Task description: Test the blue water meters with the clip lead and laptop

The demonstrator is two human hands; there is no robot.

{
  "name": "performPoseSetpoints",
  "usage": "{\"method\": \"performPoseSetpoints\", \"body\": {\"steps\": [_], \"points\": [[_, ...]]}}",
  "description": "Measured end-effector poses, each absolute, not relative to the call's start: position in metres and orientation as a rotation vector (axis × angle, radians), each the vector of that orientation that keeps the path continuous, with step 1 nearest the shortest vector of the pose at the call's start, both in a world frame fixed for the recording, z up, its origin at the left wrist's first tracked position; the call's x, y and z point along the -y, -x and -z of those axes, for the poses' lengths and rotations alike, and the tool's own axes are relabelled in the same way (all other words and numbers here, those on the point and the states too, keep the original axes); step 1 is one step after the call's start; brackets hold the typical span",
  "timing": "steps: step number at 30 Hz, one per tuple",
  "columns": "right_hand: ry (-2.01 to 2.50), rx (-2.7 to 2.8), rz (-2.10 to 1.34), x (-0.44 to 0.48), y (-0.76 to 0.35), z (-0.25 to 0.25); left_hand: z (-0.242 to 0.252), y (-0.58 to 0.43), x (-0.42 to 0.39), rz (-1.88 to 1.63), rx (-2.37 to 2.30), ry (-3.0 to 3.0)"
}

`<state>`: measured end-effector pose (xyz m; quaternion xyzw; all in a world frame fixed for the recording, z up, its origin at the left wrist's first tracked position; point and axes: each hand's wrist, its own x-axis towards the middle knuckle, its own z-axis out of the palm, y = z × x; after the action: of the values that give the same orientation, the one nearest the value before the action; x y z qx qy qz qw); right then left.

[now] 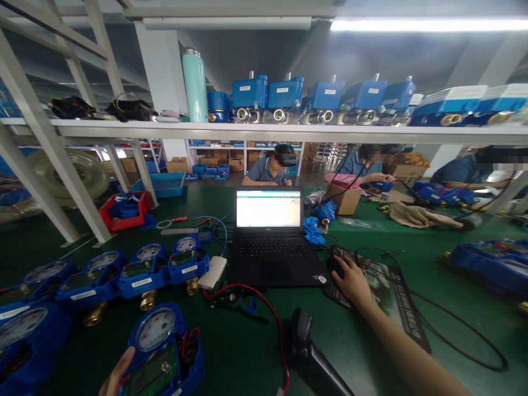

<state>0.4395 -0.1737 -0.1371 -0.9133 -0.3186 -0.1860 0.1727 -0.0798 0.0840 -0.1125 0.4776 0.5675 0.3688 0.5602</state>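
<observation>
My right hand (350, 280) lies over a black computer mouse (335, 266), fingers curved round it, on a dark patterned mouse pad (381, 289). At the lower left, my left hand (117, 374) grips the left side of a blue water meter (192, 352) with a round dial, an exposed circuit board and red wires; most of this hand is out of frame. An open laptop (268, 242) with a bright screen stands ahead, between my hands. A black handheld scanner (305, 341) lies in front of it.
Several blue water meters (142, 269) line the left side, near a white box (213, 273) and a red bin (124, 212). A shelf (264, 131) with meters and a mint bottle (194, 85) crosses above. Co-workers (268, 168) sit opposite. Cables loop at right.
</observation>
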Motion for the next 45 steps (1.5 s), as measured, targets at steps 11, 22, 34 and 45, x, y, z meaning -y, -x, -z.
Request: {"method": "performPoseSetpoints", "body": {"steps": [11,22,34,45], "points": [[2.627,0.922,0.555,0.174,-0.442,0.138,0.107,0.085,-0.068,-0.931,-1.357,-1.217],[2.671,0.881,0.535,0.175,-0.437,0.133,0.094,0.077,-0.06,-0.918,-1.273,-1.152],[2.686,0.88,0.521,0.174,-0.436,0.132,0.084,0.07,-0.045,-1.085,-1.295,-1.051],[2.579,0.903,0.579,0.174,-0.432,0.125,0.074,0.064,-0.045,-0.94,-1.305,-0.828]]}}
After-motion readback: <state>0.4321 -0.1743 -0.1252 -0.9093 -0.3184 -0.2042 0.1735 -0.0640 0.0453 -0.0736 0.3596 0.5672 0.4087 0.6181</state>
